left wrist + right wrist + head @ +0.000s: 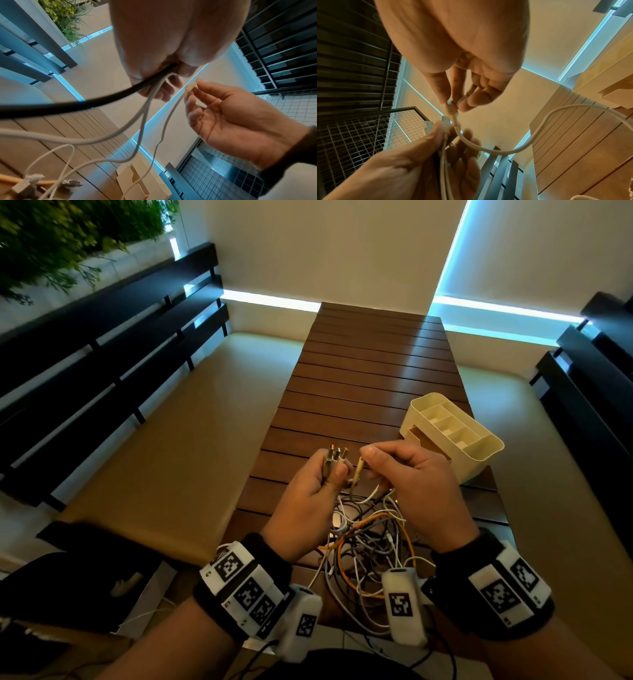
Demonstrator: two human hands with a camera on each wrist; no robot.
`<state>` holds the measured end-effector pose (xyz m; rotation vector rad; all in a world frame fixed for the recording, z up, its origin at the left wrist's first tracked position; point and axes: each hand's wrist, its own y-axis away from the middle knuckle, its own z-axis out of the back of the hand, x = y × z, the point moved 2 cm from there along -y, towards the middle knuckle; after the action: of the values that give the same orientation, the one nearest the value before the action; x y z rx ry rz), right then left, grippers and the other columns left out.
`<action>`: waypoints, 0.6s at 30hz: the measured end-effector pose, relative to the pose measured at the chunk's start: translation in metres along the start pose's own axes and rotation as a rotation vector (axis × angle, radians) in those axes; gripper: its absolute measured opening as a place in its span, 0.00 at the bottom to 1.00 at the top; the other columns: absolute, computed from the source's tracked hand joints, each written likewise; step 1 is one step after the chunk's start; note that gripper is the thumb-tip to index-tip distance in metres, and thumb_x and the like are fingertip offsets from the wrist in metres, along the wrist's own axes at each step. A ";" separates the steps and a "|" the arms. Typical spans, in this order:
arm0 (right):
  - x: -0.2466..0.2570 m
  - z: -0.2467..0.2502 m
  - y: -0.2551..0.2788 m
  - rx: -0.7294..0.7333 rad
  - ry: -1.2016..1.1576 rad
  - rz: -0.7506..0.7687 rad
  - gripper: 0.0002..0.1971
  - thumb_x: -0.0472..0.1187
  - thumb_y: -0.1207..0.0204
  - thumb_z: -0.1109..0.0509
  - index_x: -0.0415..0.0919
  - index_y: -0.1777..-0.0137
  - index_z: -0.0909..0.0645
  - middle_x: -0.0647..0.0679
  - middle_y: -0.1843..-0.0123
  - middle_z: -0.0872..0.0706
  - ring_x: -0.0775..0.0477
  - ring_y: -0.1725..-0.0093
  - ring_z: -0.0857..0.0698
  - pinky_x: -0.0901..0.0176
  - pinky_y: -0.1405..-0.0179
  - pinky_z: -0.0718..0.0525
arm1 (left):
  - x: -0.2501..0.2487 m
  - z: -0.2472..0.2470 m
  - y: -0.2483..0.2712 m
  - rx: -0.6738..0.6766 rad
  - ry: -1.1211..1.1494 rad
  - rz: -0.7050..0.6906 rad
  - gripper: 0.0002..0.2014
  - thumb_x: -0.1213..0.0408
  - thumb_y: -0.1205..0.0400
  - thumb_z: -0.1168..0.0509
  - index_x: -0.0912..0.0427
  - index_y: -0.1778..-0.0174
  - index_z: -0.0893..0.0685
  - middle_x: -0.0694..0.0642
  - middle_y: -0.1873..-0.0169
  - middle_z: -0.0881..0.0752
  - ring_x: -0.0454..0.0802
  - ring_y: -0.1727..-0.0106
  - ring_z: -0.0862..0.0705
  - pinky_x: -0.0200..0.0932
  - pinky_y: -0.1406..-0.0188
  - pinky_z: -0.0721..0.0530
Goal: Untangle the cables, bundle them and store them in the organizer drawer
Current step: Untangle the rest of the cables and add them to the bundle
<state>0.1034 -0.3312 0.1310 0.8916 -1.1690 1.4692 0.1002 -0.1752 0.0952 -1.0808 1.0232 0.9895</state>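
Several plug ends point(334, 455) are clenched upright in the left hand point(310, 501), thumb pressed across them, with their leads trailing down past the palm. One further plug point(359, 470) is pinched between thumb and fingertips of the right hand point(414, 484), just beside the gathered ends. Below both hands the tangle point(370, 546) of white, grey and orange cables lies on the slatted table point(363, 364), not yet freed. The organizer point(452, 433) stands well apart to the right, and its lower drawer point(428, 441) appears to be pulled partly out. The step in hand is judged to be the collecting of ends, so that each cable can be traced from its plug. It would be done best if the pinched plug were laid parallel to the others and passed under the left thumb before it is let go, so that nothing already gathered slips. Its lead should be drawn up gently and followed through the loops, not tugged, since a hard pull would likely tighten the knots. The orange cable, seemingly woven through the white ones, may need to be lifted clear first.
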 end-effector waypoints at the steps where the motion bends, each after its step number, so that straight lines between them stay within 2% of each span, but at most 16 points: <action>1: -0.001 -0.001 0.000 0.011 0.000 -0.007 0.06 0.41 0.19 0.29 0.52 0.54 0.12 0.58 0.62 0.09 0.59 0.61 0.11 0.68 0.64 0.15 | -0.001 -0.001 0.000 0.006 -0.009 -0.011 0.13 0.52 0.12 0.43 0.57 0.46 0.19 0.58 0.54 0.14 0.58 0.51 0.16 0.64 0.47 0.17; 3: -0.002 -0.004 0.001 0.017 0.007 -0.016 0.05 0.42 0.19 0.29 0.51 0.52 0.11 0.55 0.61 0.08 0.56 0.60 0.10 0.66 0.65 0.14 | -0.001 -0.003 0.000 0.018 0.004 -0.018 0.12 0.54 0.12 0.43 0.58 0.44 0.19 0.59 0.51 0.14 0.60 0.48 0.15 0.64 0.45 0.17; 5: -0.001 -0.004 0.002 0.001 0.009 -0.016 0.05 0.42 0.19 0.29 0.51 0.51 0.11 0.54 0.62 0.09 0.57 0.62 0.11 0.67 0.66 0.15 | 0.000 -0.004 -0.001 0.031 0.013 -0.016 0.11 0.55 0.12 0.43 0.57 0.44 0.19 0.56 0.53 0.13 0.56 0.48 0.14 0.60 0.47 0.15; 8: -0.001 -0.003 0.002 -0.006 0.036 -0.005 0.06 0.41 0.19 0.29 0.47 0.48 0.10 0.53 0.62 0.09 0.58 0.62 0.11 0.70 0.66 0.15 | 0.001 -0.005 0.000 0.046 0.001 -0.029 0.08 0.60 0.10 0.43 0.55 0.46 0.19 0.43 0.58 0.15 0.42 0.55 0.16 0.43 0.54 0.17; 10: -0.001 -0.003 0.002 -0.013 0.037 0.001 0.07 0.39 0.19 0.28 0.46 0.45 0.11 0.52 0.60 0.09 0.59 0.62 0.11 0.70 0.66 0.15 | -0.001 -0.007 0.000 0.045 -0.016 -0.035 0.07 0.62 0.10 0.43 0.53 0.47 0.19 0.40 0.59 0.14 0.39 0.56 0.16 0.37 0.55 0.18; 13: 0.002 -0.004 0.002 -0.016 0.031 0.017 0.07 0.37 0.20 0.28 0.45 0.45 0.12 0.53 0.59 0.09 0.59 0.62 0.10 0.70 0.65 0.14 | -0.003 -0.007 0.000 0.025 -0.066 -0.044 0.08 0.60 0.10 0.43 0.55 0.47 0.20 0.46 0.59 0.15 0.40 0.58 0.16 0.41 0.57 0.16; 15: 0.002 -0.005 0.001 0.003 0.043 0.021 0.06 0.37 0.20 0.28 0.46 0.47 0.12 0.54 0.60 0.09 0.59 0.62 0.10 0.70 0.64 0.14 | -0.003 -0.007 -0.001 0.028 -0.088 -0.039 0.07 0.60 0.10 0.43 0.52 0.50 0.21 0.47 0.62 0.17 0.41 0.62 0.19 0.46 0.60 0.17; 18: 0.000 -0.006 0.001 0.022 0.065 0.018 0.07 0.38 0.21 0.27 0.49 0.46 0.13 0.54 0.57 0.09 0.58 0.59 0.11 0.68 0.60 0.14 | -0.006 -0.007 -0.001 0.025 -0.102 -0.037 0.09 0.60 0.10 0.44 0.49 0.55 0.25 0.48 0.66 0.21 0.40 0.67 0.25 0.40 0.67 0.23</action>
<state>0.1032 -0.3258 0.1291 0.8443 -1.1180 1.5169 0.0985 -0.1824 0.0998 -1.0149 0.9277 0.9893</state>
